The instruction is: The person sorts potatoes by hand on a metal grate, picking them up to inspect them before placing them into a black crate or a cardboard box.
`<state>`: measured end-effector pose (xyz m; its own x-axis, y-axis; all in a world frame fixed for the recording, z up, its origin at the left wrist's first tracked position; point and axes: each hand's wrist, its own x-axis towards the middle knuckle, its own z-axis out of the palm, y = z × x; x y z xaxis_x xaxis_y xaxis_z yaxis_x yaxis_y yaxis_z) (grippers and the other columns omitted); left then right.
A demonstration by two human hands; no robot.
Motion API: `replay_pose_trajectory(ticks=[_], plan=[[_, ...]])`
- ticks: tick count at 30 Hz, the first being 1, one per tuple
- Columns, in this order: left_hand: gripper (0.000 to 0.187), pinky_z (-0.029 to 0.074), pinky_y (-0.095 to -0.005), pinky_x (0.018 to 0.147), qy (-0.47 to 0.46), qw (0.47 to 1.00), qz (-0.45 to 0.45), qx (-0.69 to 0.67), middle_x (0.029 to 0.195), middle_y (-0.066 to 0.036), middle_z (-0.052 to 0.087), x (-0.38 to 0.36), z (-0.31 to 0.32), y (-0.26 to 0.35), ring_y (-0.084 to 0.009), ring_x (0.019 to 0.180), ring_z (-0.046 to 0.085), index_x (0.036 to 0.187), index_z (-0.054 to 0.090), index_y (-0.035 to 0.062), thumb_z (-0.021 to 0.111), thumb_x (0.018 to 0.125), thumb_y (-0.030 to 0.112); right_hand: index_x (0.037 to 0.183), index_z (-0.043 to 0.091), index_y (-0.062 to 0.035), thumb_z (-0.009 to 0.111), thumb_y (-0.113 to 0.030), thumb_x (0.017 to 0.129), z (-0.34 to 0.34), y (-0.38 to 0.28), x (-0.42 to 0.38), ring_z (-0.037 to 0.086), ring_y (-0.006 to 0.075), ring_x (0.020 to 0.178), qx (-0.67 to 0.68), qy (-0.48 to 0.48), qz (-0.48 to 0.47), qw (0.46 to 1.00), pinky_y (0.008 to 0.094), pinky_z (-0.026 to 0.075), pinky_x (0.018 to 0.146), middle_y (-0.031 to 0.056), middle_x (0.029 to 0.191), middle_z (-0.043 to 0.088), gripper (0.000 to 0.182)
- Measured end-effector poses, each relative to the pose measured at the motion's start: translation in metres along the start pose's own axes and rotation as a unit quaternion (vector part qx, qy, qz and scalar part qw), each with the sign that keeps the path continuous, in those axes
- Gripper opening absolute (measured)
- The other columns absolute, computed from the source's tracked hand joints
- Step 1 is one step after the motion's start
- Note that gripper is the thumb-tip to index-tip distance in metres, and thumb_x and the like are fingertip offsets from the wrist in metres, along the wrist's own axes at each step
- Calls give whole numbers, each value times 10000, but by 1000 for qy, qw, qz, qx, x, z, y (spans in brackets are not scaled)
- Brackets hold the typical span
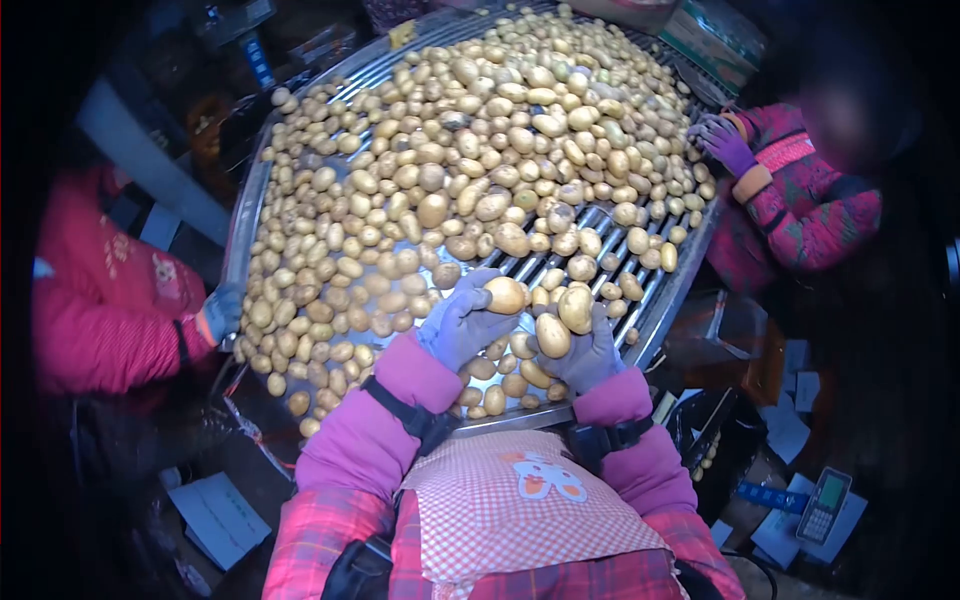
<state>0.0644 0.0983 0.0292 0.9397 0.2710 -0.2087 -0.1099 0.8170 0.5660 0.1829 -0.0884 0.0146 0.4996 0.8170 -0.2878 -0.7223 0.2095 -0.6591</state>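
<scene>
My left hand (465, 320), in a purple glove, is closed around a yellow potato (506, 295) above the near part of the sorting table. Close on its right, my right hand (590, 355), gloved alike, holds two potatoes: one (552, 335) lies toward the palm side and a larger one (575, 309) sits just above it. The fingers of my right hand are partly hidden behind these potatoes. Below and between my hands, several loose potatoes (515, 385) rest near the table's front edge.
Potatoes cover much of the metal table (655, 310), heaped at the far side, with roller bars showing between them. At the left a person's gloved hand (222, 312) touches the rim; at the right is another person's purple-gloved hand (725, 145). A scale display (825, 505) stands lower right.
</scene>
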Motion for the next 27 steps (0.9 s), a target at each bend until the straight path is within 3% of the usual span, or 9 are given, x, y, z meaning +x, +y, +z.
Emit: replay_pose_trajectory(ticks=[2, 3, 6, 7, 8, 12, 15, 19, 27], plan=[[494, 481, -325, 972, -26, 952, 137, 272, 1191, -164, 568, 0, -11, -13, -228, 1097, 587, 1338, 393, -7, 608, 940, 193, 1369, 424, -97, 467, -554, 959, 12, 3, 0, 483, 278, 1249, -144, -74, -75, 984, 476, 448, 997, 124, 1382, 466, 615], [556, 483, -334, 976, 6, 989, 83, 126, 1216, -166, 561, 1, -15, -19, -229, 1110, 583, 1344, 381, -6, 669, 905, 177, 1362, 427, -108, 440, -600, 950, 15, -5, -1, 472, 309, 1265, 218, -160, 99, 958, 479, 460, 984, 129, 1402, 448, 642], [683, 485, -354, 986, -2, 987, -25, -158, 1274, -172, 535, -22, 19, 4, -235, 1137, 573, 1356, 363, -7, 770, 819, 108, 1382, 418, -123, 428, -661, 924, 33, -4, -6, 466, 337, 1269, 131, -88, 58, 986, 488, 477, 962, 130, 1419, 433, 707], [748, 485, -365, 992, -43, 953, -74, -292, 1307, -176, 516, -29, 27, 8, -240, 1151, 568, 1361, 358, -8, 810, 769, 56, 1424, 389, -140, 425, -689, 910, 48, -6, -15, 484, 355, 1252, -117, -168, -131, 970, 505, 480, 952, 135, 1422, 437, 753], [748, 485, -365, 992, -40, 953, -76, -291, 1307, -176, 516, -28, 20, -3, -240, 1151, 568, 1361, 358, -8, 810, 769, 56, 1424, 389, -140, 425, -689, 910, 44, -4, -19, 484, 355, 1252, -114, -167, -130, 971, 505, 480, 952, 135, 1422, 437, 753], [682, 472, -392, 1003, 7, 999, 14, 36, 1356, -171, 469, -29, 24, -34, -241, 1193, 535, 1430, 325, 18, 665, 911, 301, 1457, 350, -141, 451, -681, 905, 26, -6, -29, 547, 397, 1175, -265, -176, -187, 929, 499, 541, 847, 177, 1391, 463, 779], [548, 485, -430, 973, 30, 986, 16, 161, 1300, -136, 502, -40, 50, -44, -246, 1158, 554, 1449, 326, 63, 504, 956, 222, 1446, 354, -134, 496, -677, 882, -1, 4, -36, 599, 410, 1087, -17, -72, -2, 997, 440, 583, 646, 206, 1354, 484, 796], [561, 471, -406, 981, 50, 969, -24, 242, 1296, -144, 504, -36, 60, -45, -243, 1159, 544, 1446, 329, 58, 518, 952, 244, 1423, 374, -146, 518, -678, 872, -16, -6, -41, 604, 397, 1098, 211, -71, 142, 965, 418, 571, 626, 190, 1305, 517, 779], [423, 515, -407, 843, 73, 969, -107, 208, 1234, -129, 553, -30, 80, -70, -260, 1032, 587, 1367, 432, 106, 436, 997, 312, 1446, 375, -132, 446, -810, 811, -33, -12, -70, 592, 409, 1164, 139, -68, 114, 981, 379, 534, 697, 157, 1335, 546, 932]])
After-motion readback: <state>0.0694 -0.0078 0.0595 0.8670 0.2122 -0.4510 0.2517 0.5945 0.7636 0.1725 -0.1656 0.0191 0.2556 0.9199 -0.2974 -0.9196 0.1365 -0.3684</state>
